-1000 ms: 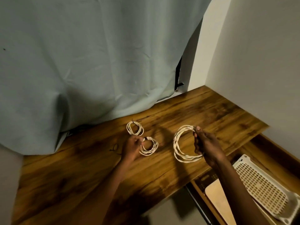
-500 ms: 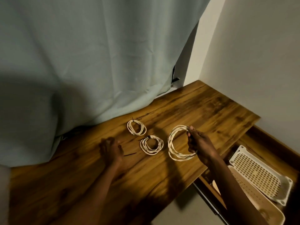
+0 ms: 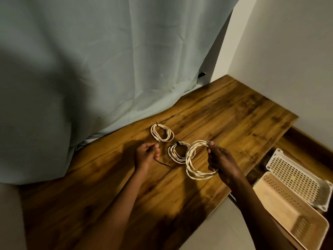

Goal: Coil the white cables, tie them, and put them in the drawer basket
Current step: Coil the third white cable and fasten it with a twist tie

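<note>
Holding up the large untied coil of white cable [image 3: 195, 160], the right hand [image 3: 219, 162] has its fingers curled round the strands on the coil's right side, thumb and fingertips clamped near the top of the loop, so the coil hangs just above the dark-grained wooden desk top [image 3: 225, 121]. The left hand [image 3: 146, 155] sits low over the desk with its fingers curled together on a thin black tie [image 3: 161, 162], whose free end trails onto the wood (how firmly it is pinched I cannot tell).

Two smaller white cable coils lie on the desk: the far one [image 3: 162, 132] near the pale green curtain [image 3: 108, 60], the near one [image 3: 177, 152] just beside the held coil, and each shows a dark tie at its top. So the tying step for the third cable looks to be in hand, with two done.

The next move probably calls for bringing the tie across to the held loop, threading it round all the strands where the right hand bunches them, and cinching it without letting the turns spring apart. The beige perforated plastic basket [image 3: 288, 212] and the white perforated basket [image 3: 295, 175] wait in the open drawer at lower right, with no cable in them yet.
</note>
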